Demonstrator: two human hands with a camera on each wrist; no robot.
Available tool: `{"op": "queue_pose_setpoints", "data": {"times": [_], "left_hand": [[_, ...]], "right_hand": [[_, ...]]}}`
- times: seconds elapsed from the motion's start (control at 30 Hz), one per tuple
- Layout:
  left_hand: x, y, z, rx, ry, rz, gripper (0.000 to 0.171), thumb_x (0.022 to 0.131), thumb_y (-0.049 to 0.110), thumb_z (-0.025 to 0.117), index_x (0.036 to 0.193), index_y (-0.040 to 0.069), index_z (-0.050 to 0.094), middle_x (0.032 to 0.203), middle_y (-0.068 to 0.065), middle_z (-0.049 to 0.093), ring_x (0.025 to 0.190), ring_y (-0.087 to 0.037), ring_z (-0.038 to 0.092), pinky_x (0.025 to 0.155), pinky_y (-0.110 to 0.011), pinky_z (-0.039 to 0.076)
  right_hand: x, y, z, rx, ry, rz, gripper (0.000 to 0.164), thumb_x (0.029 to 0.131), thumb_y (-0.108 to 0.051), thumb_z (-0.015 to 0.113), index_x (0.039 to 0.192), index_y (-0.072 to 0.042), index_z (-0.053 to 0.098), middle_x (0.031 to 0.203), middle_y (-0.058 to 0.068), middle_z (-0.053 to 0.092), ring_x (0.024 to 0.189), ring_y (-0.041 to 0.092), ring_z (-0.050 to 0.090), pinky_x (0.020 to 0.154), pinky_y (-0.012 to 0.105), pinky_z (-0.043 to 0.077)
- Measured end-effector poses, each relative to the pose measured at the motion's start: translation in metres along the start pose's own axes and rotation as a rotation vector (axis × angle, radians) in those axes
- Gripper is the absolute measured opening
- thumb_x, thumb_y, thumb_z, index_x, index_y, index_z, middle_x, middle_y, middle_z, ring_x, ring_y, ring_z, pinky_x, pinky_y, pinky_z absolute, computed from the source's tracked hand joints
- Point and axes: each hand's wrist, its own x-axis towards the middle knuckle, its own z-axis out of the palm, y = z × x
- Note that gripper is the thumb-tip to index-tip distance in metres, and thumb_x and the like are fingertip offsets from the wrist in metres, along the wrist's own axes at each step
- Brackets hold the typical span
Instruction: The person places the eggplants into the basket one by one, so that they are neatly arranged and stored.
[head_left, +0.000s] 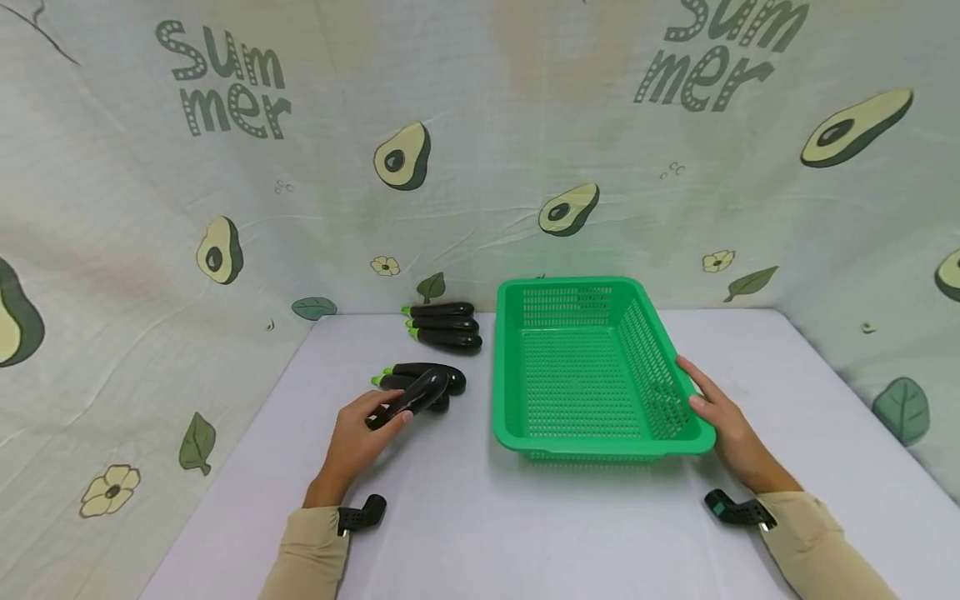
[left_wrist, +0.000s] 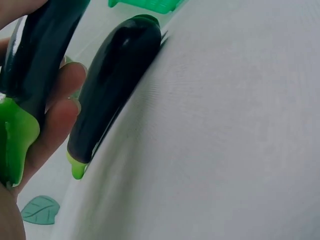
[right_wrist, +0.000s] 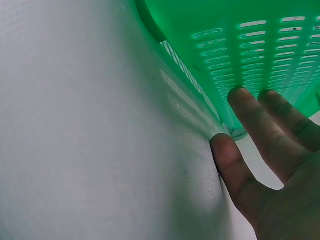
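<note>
My left hand (head_left: pixel 357 435) grips a dark, glossy eggplant (head_left: pixel 420 395) near its stem end, thumb on the near side. In the left wrist view, the held eggplant (left_wrist: pixel 42 50) shows its bright green cap beside the curled fingers (left_wrist: pixel 57 120). Beneath and behind it lie more eggplants (head_left: pixel 427 369), partly covered by the held one. On the right, a green perforated plastic basket (head_left: pixel 577 446) stands on the table. My right hand (head_left: pixel 731 429) holds the basket's right side, thumb on the rim. Its other fingers (right_wrist: pixel 265 135) reach along the outer slotted wall.
Three more eggplants (head_left: pixel 446 323) lie side by side at the table's back edge, green stems to the left. The white-covered table (head_left: pixel 450 525) meets a hanging cloth (head_left: pixel 480 167) printed with avocados behind it. Black wrist cameras (head_left: pixel 362 514) sit on both cuffs.
</note>
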Motion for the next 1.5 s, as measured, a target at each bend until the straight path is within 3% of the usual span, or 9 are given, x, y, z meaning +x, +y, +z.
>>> {"op": "queue_pose_setpoints", "data": {"times": [0.1, 0.23, 0.33, 0.43, 0.53, 0.73, 0.97, 1.3, 1.5], "left_hand": [[0.001, 0.001, 0.002, 0.004, 0.023, 0.013, 0.038, 0.087, 0.030, 0.081, 0.121, 0.016, 0.073, 0.114, -0.001, 0.069, 0.098, -0.016, 0.061, 0.080, -0.032, 0.053], [0.008, 0.010, 0.005, -0.086, 0.041, -0.031, 0.039, 0.091, 0.031, 0.077, 0.126, 0.016, 0.069, 0.112, -0.003, 0.068, 0.087, -0.017, 0.063, 0.069, -0.029, 0.055], [0.013, 0.018, 0.008, -0.173, 0.052, -0.087, 0.041, 0.093, 0.032, 0.075, 0.130, 0.016, 0.066, 0.110, -0.005, 0.065, 0.080, -0.018, 0.062, 0.063, -0.027, 0.055], [0.015, 0.032, 0.007, -0.174, 0.053, -0.141, 0.040, 0.094, 0.027, 0.073, 0.131, 0.012, 0.065, 0.111, -0.008, 0.064, 0.081, -0.020, 0.062, 0.064, -0.026, 0.054], [0.014, 0.033, 0.009, -0.187, 0.054, -0.166, 0.042, 0.095, 0.021, 0.073, 0.134, 0.009, 0.063, 0.118, -0.011, 0.064, 0.087, -0.022, 0.063, 0.067, -0.026, 0.055], [0.022, 0.025, 0.011, -0.268, 0.030, -0.142, 0.044, 0.095, 0.029, 0.072, 0.137, 0.018, 0.061, 0.127, -0.006, 0.061, 0.102, -0.021, 0.062, 0.072, -0.026, 0.056], [0.035, 0.035, 0.010, -0.186, -0.023, -0.112, 0.044, 0.096, 0.026, 0.071, 0.138, 0.019, 0.060, 0.127, -0.003, 0.062, 0.112, -0.020, 0.059, 0.091, -0.043, 0.052], [0.056, 0.049, 0.012, -0.212, -0.099, -0.104, 0.044, 0.097, 0.021, 0.067, 0.140, 0.020, 0.058, 0.131, -0.007, 0.059, 0.105, -0.024, 0.061, 0.086, -0.041, 0.053], [0.065, 0.057, 0.018, -0.297, -0.134, -0.166, 0.042, 0.098, 0.023, 0.067, 0.139, 0.021, 0.059, 0.130, -0.010, 0.059, 0.098, -0.027, 0.063, 0.081, -0.040, 0.055]], "right_hand": [[-0.001, 0.000, -0.001, -0.005, 0.002, 0.002, 0.056, 0.109, -0.017, 0.030, 0.163, -0.020, 0.016, 0.156, -0.006, 0.026, 0.116, 0.007, 0.045, 0.090, 0.014, 0.035], [-0.001, -0.002, -0.003, 0.003, 0.000, -0.009, 0.055, 0.110, -0.016, 0.030, 0.163, -0.020, 0.016, 0.146, -0.003, 0.036, 0.104, 0.007, 0.053, 0.088, 0.016, 0.040], [0.002, -0.003, -0.005, 0.013, -0.003, -0.017, 0.055, 0.110, -0.017, 0.029, 0.163, -0.019, 0.016, 0.148, -0.001, 0.035, 0.106, 0.008, 0.053, 0.088, 0.016, 0.040], [0.004, -0.003, -0.003, 0.009, -0.004, -0.010, 0.055, 0.110, -0.018, 0.030, 0.163, -0.021, 0.016, 0.157, -0.002, 0.026, 0.119, 0.007, 0.044, 0.091, 0.014, 0.035], [0.005, -0.001, -0.001, 0.012, -0.010, -0.006, 0.056, 0.109, -0.018, 0.031, 0.163, -0.021, 0.016, 0.161, -0.002, 0.020, 0.124, 0.006, 0.036, 0.093, 0.013, 0.032], [0.007, -0.001, 0.000, 0.029, -0.019, -0.012, 0.055, 0.110, -0.018, 0.030, 0.163, -0.019, 0.016, 0.161, 0.002, 0.020, 0.120, 0.008, 0.041, 0.092, 0.014, 0.036], [0.004, 0.001, 0.003, 0.017, -0.026, 0.008, 0.055, 0.110, -0.019, 0.030, 0.163, -0.020, 0.014, 0.163, 0.008, 0.014, 0.123, 0.008, 0.036, 0.092, 0.012, 0.034], [0.001, 0.003, -0.001, 0.165, -0.073, -0.081, 0.056, 0.109, -0.009, 0.028, 0.163, -0.013, 0.011, 0.156, 0.000, 0.028, 0.108, 0.007, 0.056, 0.091, 0.017, 0.042], [0.001, 0.000, -0.001, 0.136, -0.053, -0.051, 0.059, 0.108, -0.011, 0.031, 0.163, -0.016, 0.011, 0.165, -0.002, 0.014, 0.127, 0.006, 0.039, 0.095, 0.014, 0.036]]}}
